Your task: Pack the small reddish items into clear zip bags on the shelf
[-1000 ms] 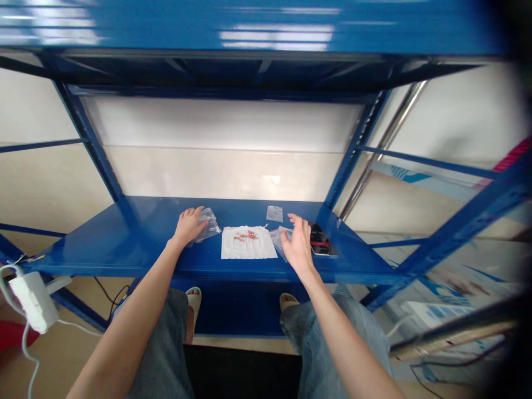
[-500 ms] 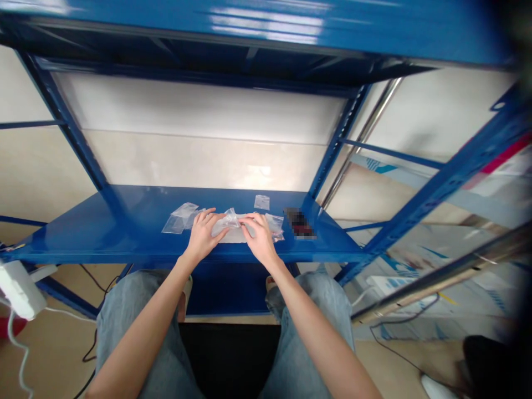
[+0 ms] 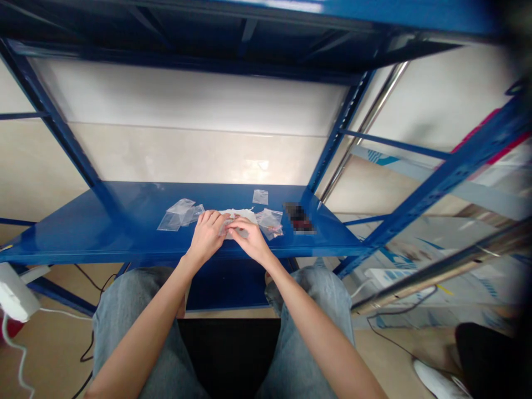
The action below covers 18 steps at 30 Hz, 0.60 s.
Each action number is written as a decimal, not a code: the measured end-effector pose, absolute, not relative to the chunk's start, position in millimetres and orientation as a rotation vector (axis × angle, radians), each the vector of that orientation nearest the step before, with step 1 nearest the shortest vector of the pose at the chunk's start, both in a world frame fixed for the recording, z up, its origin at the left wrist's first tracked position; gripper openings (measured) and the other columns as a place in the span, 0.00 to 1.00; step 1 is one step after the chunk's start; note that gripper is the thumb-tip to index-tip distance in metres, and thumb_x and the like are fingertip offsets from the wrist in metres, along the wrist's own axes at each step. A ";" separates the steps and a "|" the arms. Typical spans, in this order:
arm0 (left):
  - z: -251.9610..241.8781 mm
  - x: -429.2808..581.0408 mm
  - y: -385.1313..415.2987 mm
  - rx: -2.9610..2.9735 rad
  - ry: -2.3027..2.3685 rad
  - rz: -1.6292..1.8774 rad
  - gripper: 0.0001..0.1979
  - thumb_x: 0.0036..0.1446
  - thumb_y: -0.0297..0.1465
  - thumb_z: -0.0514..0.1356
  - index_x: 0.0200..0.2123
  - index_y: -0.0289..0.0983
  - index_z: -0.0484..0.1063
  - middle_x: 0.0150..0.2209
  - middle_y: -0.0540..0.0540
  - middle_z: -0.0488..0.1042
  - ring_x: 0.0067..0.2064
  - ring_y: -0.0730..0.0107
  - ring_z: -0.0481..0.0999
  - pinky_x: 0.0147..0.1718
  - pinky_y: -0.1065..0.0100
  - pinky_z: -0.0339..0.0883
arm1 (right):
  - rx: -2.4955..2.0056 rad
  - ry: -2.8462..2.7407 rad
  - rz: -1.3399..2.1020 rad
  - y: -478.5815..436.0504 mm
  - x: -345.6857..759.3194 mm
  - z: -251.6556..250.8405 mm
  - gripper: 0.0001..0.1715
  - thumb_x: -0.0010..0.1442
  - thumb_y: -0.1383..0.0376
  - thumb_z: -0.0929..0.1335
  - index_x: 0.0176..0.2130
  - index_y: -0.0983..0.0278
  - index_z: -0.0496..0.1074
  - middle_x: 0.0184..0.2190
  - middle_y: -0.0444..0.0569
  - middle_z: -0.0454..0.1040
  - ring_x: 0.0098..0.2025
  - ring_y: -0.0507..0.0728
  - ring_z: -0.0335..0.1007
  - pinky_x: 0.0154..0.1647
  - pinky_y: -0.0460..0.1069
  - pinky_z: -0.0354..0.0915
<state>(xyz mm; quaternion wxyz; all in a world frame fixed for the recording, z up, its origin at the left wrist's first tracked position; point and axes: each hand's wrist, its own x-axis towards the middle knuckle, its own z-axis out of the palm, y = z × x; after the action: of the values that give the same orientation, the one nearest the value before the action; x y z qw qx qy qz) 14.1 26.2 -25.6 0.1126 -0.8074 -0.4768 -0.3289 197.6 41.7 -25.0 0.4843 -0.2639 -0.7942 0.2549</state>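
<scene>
My left hand (image 3: pixel 205 237) and my right hand (image 3: pixel 249 239) meet over a white printed sheet (image 3: pixel 240 213) on the blue steel shelf (image 3: pixel 100 233). Their fingertips pinch a small clear plastic bag (image 3: pixel 229 227), which is partly hidden by my fingers. Most of the sheet lies under my hands. To the left sit clear plastic bags (image 3: pixel 177 216), and another clear bag (image 3: pixel 269 223) lies close to my right hand. A small flat bag (image 3: pixel 260 197) lies farther back. A dark blurred object (image 3: pixel 298 219) rests at the shelf's right.
Blue steel uprights (image 3: pixel 338 130) frame the shelf, with a lower shelf (image 3: pixel 226 291) below it and an upper shelf (image 3: pixel 249 33) above. A white power adapter (image 3: pixel 14 291) with cables hangs at the left. My jeans-clad knees (image 3: pixel 311 299) lie below the shelf.
My hands have drawn closer together and shifted slightly left. The bag between them is more tightly gathered, and the view has tilted slightly.
</scene>
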 end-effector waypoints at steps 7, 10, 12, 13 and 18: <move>-31.0 17.0 27.1 -2.416 -1.366 -0.957 0.18 0.64 0.29 0.56 0.56 0.38 0.72 0.52 0.38 0.74 0.58 0.49 0.68 0.55 0.51 0.65 | -0.688 -1.814 0.657 42.7 192.2 -30.9 0.09 0.64 0.62 0.69 0.33 0.60 0.79 0.35 0.49 0.80 0.43 0.60 0.76 0.61 0.61 0.64; -30.5 16.1 27.5 -2.453 -1.369 -0.981 0.17 0.62 0.29 0.57 0.54 0.39 0.72 0.53 0.39 0.75 0.62 0.49 0.67 0.59 0.50 0.62 | -0.715 -1.798 0.657 43.8 192.4 -32.4 0.07 0.63 0.63 0.70 0.32 0.60 0.78 0.36 0.49 0.80 0.43 0.60 0.76 0.60 0.60 0.66; -29.3 17.6 26.0 -2.426 -1.390 -0.966 0.16 0.60 0.27 0.57 0.52 0.39 0.72 0.51 0.38 0.76 0.62 0.48 0.68 0.58 0.50 0.63 | -0.713 -1.809 0.645 44.2 191.9 -33.8 0.05 0.61 0.64 0.71 0.32 0.60 0.78 0.36 0.49 0.80 0.43 0.60 0.76 0.60 0.60 0.66; -28.6 19.1 24.9 -2.407 -1.392 -0.949 0.15 0.60 0.26 0.57 0.50 0.38 0.72 0.50 0.37 0.76 0.61 0.47 0.68 0.58 0.49 0.63 | -0.704 -1.823 0.636 44.3 191.6 -34.5 0.04 0.61 0.65 0.72 0.33 0.60 0.78 0.36 0.48 0.79 0.43 0.60 0.75 0.61 0.60 0.65; -26.1 26.6 21.1 -2.366 -1.364 -0.852 0.17 0.57 0.22 0.55 0.48 0.38 0.72 0.46 0.36 0.76 0.55 0.47 0.70 0.55 0.49 0.64 | -0.706 -1.950 0.607 45.0 192.5 -36.1 0.04 0.59 0.66 0.74 0.37 0.59 0.78 0.41 0.50 0.77 0.52 0.61 0.71 0.63 0.60 0.62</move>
<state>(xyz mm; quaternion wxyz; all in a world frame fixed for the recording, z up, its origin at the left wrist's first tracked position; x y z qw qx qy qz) 26.6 21.1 -26.1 0.1398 -0.8190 -0.4721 -0.2947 192.5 45.0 -36.1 0.4708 -0.2882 -0.7962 0.2478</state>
